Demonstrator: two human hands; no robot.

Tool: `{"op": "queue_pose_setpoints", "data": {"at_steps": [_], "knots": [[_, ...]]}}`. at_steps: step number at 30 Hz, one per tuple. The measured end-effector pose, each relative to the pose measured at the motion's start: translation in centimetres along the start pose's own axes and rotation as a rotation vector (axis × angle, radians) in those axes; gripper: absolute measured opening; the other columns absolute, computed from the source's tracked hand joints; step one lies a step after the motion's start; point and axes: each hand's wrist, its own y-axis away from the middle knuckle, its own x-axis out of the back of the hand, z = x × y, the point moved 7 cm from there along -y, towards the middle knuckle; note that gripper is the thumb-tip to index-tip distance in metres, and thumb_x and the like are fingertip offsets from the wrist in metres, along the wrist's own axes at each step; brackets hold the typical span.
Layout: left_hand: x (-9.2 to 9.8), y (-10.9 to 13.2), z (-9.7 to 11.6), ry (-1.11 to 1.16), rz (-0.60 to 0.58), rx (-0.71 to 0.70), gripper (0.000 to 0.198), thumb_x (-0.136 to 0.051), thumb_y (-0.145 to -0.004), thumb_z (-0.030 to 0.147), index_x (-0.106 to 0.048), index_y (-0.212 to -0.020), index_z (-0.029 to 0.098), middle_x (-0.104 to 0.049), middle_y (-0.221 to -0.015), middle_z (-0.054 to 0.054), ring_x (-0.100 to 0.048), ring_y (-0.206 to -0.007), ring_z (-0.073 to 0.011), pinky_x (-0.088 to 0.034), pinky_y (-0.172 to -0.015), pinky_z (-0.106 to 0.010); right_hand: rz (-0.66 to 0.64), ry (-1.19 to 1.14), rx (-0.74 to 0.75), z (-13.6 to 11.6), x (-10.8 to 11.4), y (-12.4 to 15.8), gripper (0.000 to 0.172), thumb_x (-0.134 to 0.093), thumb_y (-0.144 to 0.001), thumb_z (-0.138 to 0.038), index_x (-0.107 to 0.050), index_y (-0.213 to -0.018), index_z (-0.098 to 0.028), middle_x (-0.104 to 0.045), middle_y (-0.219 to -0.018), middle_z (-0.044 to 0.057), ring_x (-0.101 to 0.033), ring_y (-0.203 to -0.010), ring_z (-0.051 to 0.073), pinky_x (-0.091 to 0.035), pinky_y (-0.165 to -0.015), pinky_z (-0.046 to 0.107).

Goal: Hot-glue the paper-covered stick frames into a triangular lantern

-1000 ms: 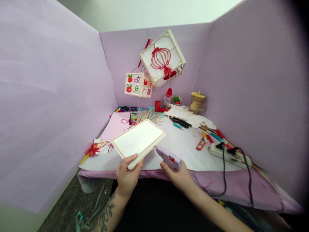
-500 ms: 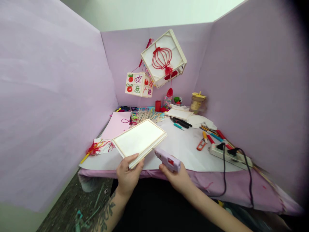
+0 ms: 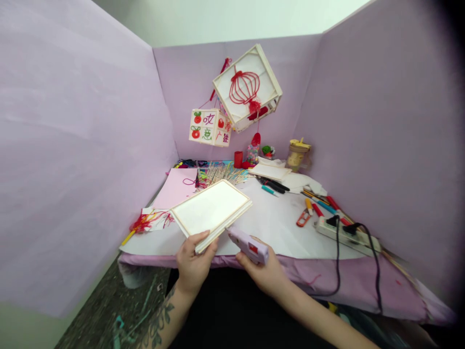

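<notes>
My left hand pinches the near corner of a white paper panel edged with thin pale wooden strips. The panel is tilted above the table, its far end pointing away to the right. Wrapped in my right hand is a lilac glue gun with a red patch on its side. Its narrow tip is at the panel's lower right edge; whether it touches I cannot tell. The trigger and most of my right fingers are hidden behind the glue gun.
A white power strip with black cords lies at right, beside an orange cutter. Black-handled pliers, another framed panel and thin sticks lie farther back. Two paper lanterns hang behind. Red yarn is at left.
The glue gun in my right hand has shifted slightly left and down along the panel's edge. My left hand and the panel have barely moved.
</notes>
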Motion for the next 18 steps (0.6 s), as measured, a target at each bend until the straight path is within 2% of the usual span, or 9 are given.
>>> {"op": "queue_pose_setpoints", "data": {"at_steps": [9,15,18], "knots": [[0.0,0.1,0.0,-0.007,0.0,-0.009,0.017,-0.073,-0.077,0.025,-0.066,-0.091,0.019,-0.074,-0.08,-0.001,-0.072,-0.069,-0.0149,-0.059,-0.067,-0.023,-0.08,-0.139,0.053,-1.1,0.0,0.0,0.027,-0.062,-0.081,-0.045,-0.056,-0.079,-0.019,-0.053,-0.061,-0.002,-0.047,-0.053,0.012,-0.041,-0.05,0.023],[0.1,0.2,-0.1,0.0,0.009,-0.025,0.017,-0.073,-0.077,0.025,-0.066,-0.092,0.018,-0.074,-0.08,-0.002,-0.072,-0.068,-0.0149,-0.059,-0.066,-0.023,0.128,-0.072,-0.02,1.2,2.1,-0.5,0.031,-0.062,-0.08,-0.049,-0.057,-0.072,-0.02,-0.057,-0.058,0.0,-0.053,-0.055,0.015,-0.046,-0.055,0.028],[0.1,0.2,-0.2,-0.004,0.01,-0.019,0.018,-0.073,-0.077,0.026,-0.067,-0.092,0.018,-0.074,-0.079,-0.002,-0.072,-0.068,-0.0158,-0.059,-0.065,-0.024,0.18,-0.039,-0.067,2.1,2.7,-0.7,0.032,-0.063,-0.078,-0.051,-0.06,-0.071,-0.02,-0.061,-0.059,0.001,-0.057,-0.058,0.018,-0.049,-0.058,0.03]]}}
